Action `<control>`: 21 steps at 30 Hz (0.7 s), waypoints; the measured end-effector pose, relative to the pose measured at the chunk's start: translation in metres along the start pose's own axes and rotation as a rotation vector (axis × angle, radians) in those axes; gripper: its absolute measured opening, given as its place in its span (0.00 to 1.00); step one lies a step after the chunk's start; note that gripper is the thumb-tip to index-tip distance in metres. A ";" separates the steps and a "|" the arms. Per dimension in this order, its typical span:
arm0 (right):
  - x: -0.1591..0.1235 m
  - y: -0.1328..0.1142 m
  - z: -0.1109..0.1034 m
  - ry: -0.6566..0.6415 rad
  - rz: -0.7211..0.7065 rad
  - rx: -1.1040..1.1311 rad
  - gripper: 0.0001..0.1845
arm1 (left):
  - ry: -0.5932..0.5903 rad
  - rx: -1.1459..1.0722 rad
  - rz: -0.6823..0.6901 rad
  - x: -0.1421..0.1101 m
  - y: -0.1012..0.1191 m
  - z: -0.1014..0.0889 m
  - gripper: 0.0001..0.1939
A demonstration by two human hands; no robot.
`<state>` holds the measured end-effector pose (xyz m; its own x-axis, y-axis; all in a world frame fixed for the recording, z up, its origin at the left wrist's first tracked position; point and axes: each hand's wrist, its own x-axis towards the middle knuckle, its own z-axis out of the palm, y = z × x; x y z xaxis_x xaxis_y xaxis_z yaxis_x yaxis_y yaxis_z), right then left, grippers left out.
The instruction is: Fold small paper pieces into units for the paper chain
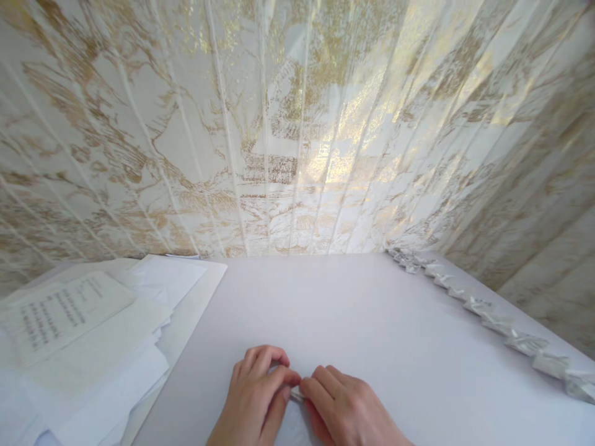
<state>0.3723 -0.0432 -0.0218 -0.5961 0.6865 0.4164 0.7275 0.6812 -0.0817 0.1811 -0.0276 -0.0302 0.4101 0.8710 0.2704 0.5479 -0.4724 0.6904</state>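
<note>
A small folded piece of white paper (297,393) shows between my two hands, low in the middle of the view. My left hand (255,396) pinches its left side between thumb and forefinger. On the other side, the curled fingers of my right hand (348,406) press on the paper's right end. Most of the paper is covered by my fingers, so its full shape is hidden. Both hands are close to the white tabletop (302,303).
Loose sheets of paper (102,347) are heaped at the left, a printed page (69,313) on top. Along the right edge runs a row of small folded paper pieces (495,321). A gold-patterned wall covering (279,136) rises behind the table.
</note>
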 end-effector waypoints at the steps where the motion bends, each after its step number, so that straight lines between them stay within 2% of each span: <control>1: 0.001 0.000 0.000 -0.007 0.016 0.013 0.11 | 0.003 -0.012 -0.009 0.001 0.001 0.000 0.08; 4: 0.003 0.001 -0.001 -0.042 0.152 0.137 0.13 | 0.005 -0.032 -0.028 0.002 0.006 0.001 0.06; 8: 0.006 0.000 -0.004 -0.104 0.375 0.410 0.11 | 0.013 -0.003 -0.004 0.001 0.013 0.002 0.04; 11: 0.008 -0.005 -0.008 -0.125 0.467 0.569 0.09 | 0.018 0.072 0.021 0.001 0.015 0.002 0.04; 16: 0.008 -0.008 -0.008 -0.119 0.499 0.654 0.07 | -0.022 0.275 0.137 0.002 0.013 0.000 0.04; 21: 0.003 -0.006 -0.004 -0.075 0.377 0.528 0.06 | -0.011 0.396 0.173 0.002 0.013 0.002 0.09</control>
<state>0.3675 -0.0462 -0.0166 -0.3688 0.9056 0.2096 0.6380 0.4106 -0.6514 0.1900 -0.0324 -0.0224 0.5271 0.7739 0.3511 0.7071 -0.6286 0.3239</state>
